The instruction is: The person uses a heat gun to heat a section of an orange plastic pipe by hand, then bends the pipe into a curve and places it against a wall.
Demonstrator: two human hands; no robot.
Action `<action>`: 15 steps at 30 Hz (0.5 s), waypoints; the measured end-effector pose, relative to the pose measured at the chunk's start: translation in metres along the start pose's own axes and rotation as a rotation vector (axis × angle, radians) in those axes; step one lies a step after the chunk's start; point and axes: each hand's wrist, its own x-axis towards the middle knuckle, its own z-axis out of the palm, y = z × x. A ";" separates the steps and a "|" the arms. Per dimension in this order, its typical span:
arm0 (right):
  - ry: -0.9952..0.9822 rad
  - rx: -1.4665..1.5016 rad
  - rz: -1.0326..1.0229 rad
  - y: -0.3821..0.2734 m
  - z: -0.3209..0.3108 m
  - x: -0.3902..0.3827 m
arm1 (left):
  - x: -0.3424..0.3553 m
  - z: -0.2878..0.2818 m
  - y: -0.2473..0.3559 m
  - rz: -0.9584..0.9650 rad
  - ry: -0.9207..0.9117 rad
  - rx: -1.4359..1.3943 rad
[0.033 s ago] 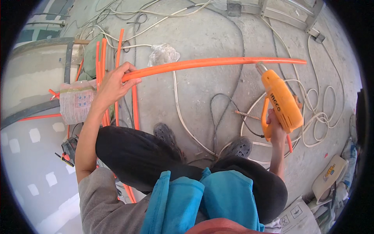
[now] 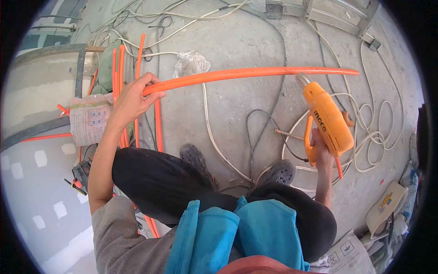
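Orange pipe (image 2: pixel 219 75) was clasped in the left grip (image 2: pixel 132 97), yellow heat gun (image 2: pixel 332 119) in the right grip (image 2: pixel 321 145); whatever the pale sack (image 2: pixel 89 126) held was hidden.

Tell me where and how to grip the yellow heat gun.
Best by its looped handle, coming from the lower right, the wearer's side, as the right hand does. The handle lies toward the wearer, while the metal nozzle points away toward the orange pipe and may be hot.
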 end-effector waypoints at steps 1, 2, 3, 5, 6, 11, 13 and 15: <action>-0.032 -0.067 0.024 0.000 0.003 -0.004 | -0.001 -0.001 0.000 -0.003 0.001 0.002; -0.065 -0.134 0.046 0.000 0.005 -0.007 | -0.003 -0.002 -0.001 0.005 0.011 0.015; -0.104 -0.139 0.049 0.004 0.006 -0.010 | -0.002 0.000 -0.001 0.018 0.017 0.022; -0.150 -0.222 0.051 0.005 0.009 -0.016 | -0.001 0.000 -0.001 0.027 0.016 0.022; -0.196 -0.304 0.052 0.003 0.012 -0.020 | 0.000 0.001 0.000 0.035 0.015 0.023; -0.336 -0.286 -0.060 -0.013 0.037 -0.033 | -0.004 0.006 -0.007 0.104 0.084 0.018; -0.427 -0.272 -0.157 -0.018 0.044 -0.037 | -0.008 0.003 -0.005 0.098 0.093 0.023; -0.491 -0.265 -0.216 -0.010 0.044 -0.042 | -0.007 0.003 -0.003 0.127 0.077 0.046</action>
